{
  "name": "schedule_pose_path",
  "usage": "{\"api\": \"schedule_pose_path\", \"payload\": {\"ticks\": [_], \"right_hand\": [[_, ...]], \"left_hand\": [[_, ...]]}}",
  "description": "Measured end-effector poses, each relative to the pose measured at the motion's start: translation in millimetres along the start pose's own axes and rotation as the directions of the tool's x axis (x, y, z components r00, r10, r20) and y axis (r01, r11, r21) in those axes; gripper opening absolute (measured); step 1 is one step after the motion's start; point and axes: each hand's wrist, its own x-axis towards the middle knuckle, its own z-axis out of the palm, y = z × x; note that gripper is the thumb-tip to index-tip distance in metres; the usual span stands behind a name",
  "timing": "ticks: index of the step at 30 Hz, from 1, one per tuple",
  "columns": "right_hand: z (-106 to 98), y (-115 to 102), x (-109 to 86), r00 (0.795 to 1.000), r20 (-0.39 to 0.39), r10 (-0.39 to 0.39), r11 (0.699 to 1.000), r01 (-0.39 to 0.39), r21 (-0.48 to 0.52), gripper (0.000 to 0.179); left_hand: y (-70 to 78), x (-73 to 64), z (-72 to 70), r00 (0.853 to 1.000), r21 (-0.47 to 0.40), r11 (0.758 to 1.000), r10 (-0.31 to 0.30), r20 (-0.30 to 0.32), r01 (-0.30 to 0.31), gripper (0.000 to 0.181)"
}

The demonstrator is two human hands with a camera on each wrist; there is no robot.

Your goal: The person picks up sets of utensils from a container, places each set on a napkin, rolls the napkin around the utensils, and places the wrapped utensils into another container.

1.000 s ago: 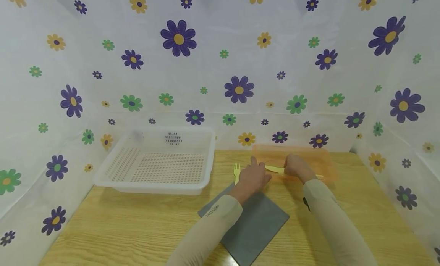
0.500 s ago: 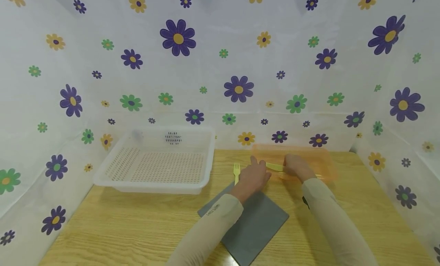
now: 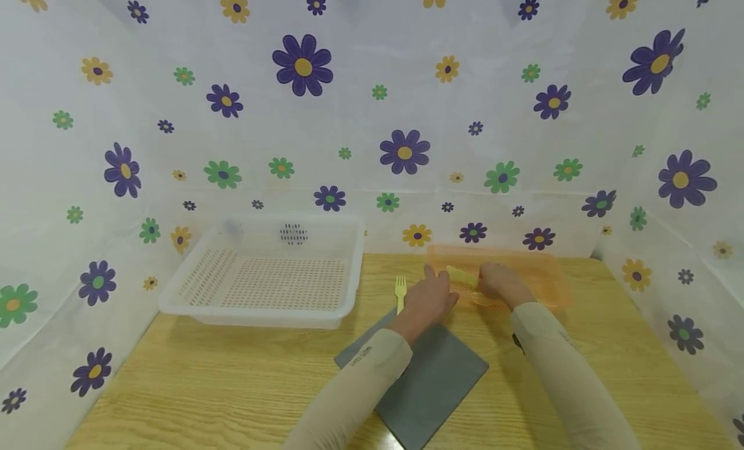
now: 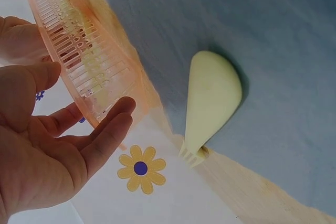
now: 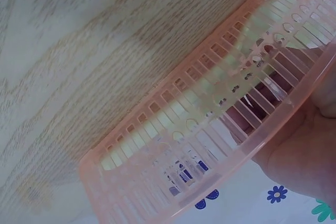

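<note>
In the head view my right hand (image 3: 501, 283) pinches a pale yellow knife (image 3: 463, 276) by one end over the orange slotted basket (image 3: 549, 263), its other end pointing left. Seen from the right wrist, a long pale yellow utensil (image 5: 157, 124) shows through the slots, and fingers reach inside behind the wall. My left hand (image 3: 427, 299) grips the basket's left end, thumb on the near rim and the other fingers spread round the corner. A pale yellow fork (image 4: 212, 90) lies left of it, handle on the grey mat (image 3: 433, 379) and tines past the mat's edge.
A large white perforated basket (image 3: 264, 316) stands at the left of the wooden table (image 3: 244, 372). Flower-printed sheeting (image 3: 360, 108) closes in the back and both sides, right behind the orange basket.
My right hand has swung the knife's free end up and away, toward the back of the orange basket. The left hand, fork and mat stay where they were.
</note>
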Motion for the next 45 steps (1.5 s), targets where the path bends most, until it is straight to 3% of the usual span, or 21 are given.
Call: {"api": "schedule_pose_path", "payload": {"ticks": [11,19,26,36,45], "right_hand": [[6.1,2.4,0.1,0.997,-0.063,-0.038,0.999,0.040,0.033,0.020],[10.9,6.3,2.8,0.995,-0.097,-0.014,0.997,0.021,0.078,0.034],[7.7,6.5,-0.9,0.984,-0.118,-0.130,0.991,0.134,0.029,0.018],[5.2,10.3,-3.6,0.964,-0.145,-0.224,0.964,0.241,0.112,0.017],[1.5,8.5,-3.0,0.953,-0.212,-0.216,0.970,0.235,0.066,0.020]], "left_hand": [[3.1,-1.8,-2.8,0.999,-0.021,0.999,-0.029,0.013,0.030,0.049],[2.2,-2.2,-0.5,1.000,-0.012,1.000,-0.004,-0.007,0.004,0.050],[2.7,-2.1,0.7,1.000,-0.009,1.000,-0.009,-0.005,0.009,0.053],[3.5,-1.1,-0.4,1.000,0.000,1.000,-0.009,-0.019,0.009,0.050],[2.2,-0.8,-4.1,1.000,-0.037,0.999,-0.002,-0.008,0.002,0.051]]}}
